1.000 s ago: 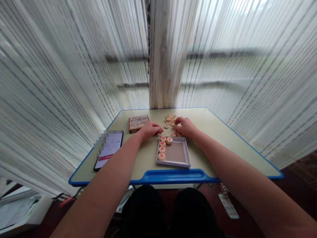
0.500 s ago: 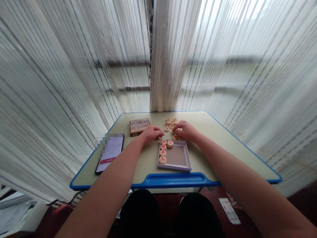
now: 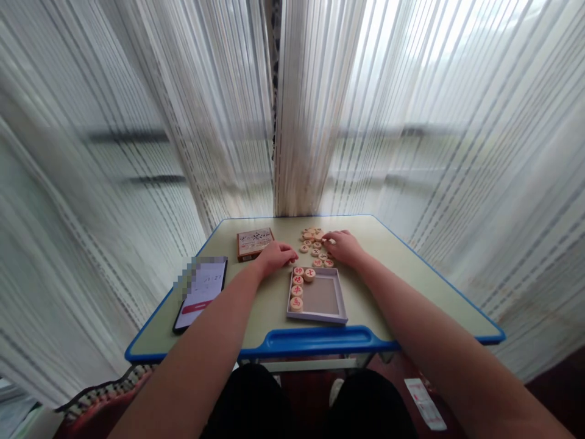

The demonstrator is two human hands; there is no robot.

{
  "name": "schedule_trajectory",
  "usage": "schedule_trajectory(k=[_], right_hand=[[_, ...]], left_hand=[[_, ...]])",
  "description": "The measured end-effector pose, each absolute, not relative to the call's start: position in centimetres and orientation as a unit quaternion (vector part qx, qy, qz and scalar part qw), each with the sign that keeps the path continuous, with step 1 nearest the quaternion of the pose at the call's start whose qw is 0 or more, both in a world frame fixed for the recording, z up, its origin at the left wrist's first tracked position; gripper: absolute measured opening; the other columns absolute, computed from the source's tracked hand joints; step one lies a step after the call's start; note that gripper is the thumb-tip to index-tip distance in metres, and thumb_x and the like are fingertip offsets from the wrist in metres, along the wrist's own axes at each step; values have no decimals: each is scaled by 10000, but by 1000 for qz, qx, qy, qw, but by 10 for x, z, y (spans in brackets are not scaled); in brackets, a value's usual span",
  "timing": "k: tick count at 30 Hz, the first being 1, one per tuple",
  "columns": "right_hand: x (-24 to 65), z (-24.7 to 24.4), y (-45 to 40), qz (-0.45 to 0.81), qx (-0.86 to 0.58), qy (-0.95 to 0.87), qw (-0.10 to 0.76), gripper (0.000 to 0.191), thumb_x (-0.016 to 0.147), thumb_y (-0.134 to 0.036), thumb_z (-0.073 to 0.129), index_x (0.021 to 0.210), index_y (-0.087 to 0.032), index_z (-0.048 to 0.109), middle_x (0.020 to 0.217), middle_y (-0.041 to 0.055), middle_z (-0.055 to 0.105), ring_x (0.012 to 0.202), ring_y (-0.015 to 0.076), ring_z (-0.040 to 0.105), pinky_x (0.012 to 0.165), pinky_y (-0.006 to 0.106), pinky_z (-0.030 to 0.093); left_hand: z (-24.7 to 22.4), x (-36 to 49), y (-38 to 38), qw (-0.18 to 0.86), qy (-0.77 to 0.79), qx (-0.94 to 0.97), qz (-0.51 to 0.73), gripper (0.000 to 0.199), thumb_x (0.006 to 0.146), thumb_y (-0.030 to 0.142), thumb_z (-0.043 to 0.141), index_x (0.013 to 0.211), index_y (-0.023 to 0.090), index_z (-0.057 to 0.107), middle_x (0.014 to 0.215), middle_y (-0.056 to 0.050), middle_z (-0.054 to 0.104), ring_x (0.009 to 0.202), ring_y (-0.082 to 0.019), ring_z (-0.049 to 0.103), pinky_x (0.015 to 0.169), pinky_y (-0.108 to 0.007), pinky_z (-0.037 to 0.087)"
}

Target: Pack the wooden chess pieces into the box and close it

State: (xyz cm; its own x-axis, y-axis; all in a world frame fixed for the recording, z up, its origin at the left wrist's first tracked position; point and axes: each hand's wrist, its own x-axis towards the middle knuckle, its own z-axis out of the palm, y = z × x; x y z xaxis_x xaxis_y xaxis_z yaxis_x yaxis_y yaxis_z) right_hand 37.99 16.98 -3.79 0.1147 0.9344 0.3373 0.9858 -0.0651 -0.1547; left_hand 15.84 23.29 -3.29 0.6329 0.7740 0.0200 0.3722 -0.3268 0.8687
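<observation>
My left hand rests at the upper left corner of the shallow white box tray, fingers curled together; anything between them is hidden. In the tray, a column of red-marked Chinese chess pieces runs down the left side, and one more piece lies beside the top one. My right hand hovers at the right edge of a loose heap of chess pieces beyond the tray. Its fingers are slightly apart, the tips close to the pieces; I see nothing gripped.
A brown printed box lies behind my left hand. To the left, a phone shows a timer-like screen. The table has a blue rim with a molded groove at the front. Striped curtains hang behind.
My right hand has drawn back to the right, uncovering several loose pieces. My left hand stays by the tray corner. The view has tilted slightly upward.
</observation>
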Motion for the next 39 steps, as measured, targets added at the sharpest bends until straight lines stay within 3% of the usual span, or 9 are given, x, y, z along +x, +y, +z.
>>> schedule_trajectory(k=[6,13,16,20,22,30,36,39], right_hand=[[384,-35,168,-46,-751,-632,187,262,808,-374,493,930,-220,666,922,44,677,883,205,523,797,304,382],[379,-33,169,-59,-722,-669,166,343,870,-325,376,762,-182,669,766,55,659,766,170,531,796,303,356],[379,-34,171,-59,-722,-669,168,332,867,-316,382,805,-169,673,851,80,653,825,176,546,842,319,344],[377,-40,175,-80,-708,-664,226,353,850,-350,419,1124,-206,588,1170,83,566,1047,197,485,926,326,320],[374,-42,176,-72,-683,-691,225,352,840,-336,439,1147,-231,575,1216,54,545,1074,190,470,948,320,312],[371,-32,168,-45,-711,-659,240,232,779,-381,524,844,-221,679,847,35,677,849,194,515,758,291,391],[370,-32,168,-54,-704,-680,198,310,843,-346,422,789,-184,681,805,48,662,802,164,505,773,266,347],[371,-35,170,-79,-709,-672,197,320,850,-343,409,856,-165,674,895,73,646,837,164,513,829,277,327]], left_hand=[[-34,158,234,446,363,786,226,203,645,229,526,694,118,688,621,-35,637,551,-93,517,524,-197,382],[-34,158,234,447,363,787,223,185,649,214,530,683,121,687,618,-31,638,555,-93,520,534,-196,393],[-35,159,235,451,361,785,224,180,646,208,529,672,123,685,612,-29,636,551,-90,519,539,-196,394],[-36,160,235,449,356,789,220,185,642,214,528,676,123,685,612,-27,636,554,-91,524,536,-197,391],[-35,161,235,446,352,792,222,185,641,213,526,676,123,684,612,-27,635,560,-94,531,550,-201,400],[-35,159,234,439,353,797,216,200,646,228,520,688,118,681,630,-35,643,571,-104,541,574,-215,416],[-34,159,233,430,355,801,219,217,648,247,520,701,115,684,636,-37,644,589,-114,550,592,-223,422],[-35,160,233,434,356,799,216,221,648,247,517,702,114,685,634,-36,643,589,-117,551,592,-226,425]])
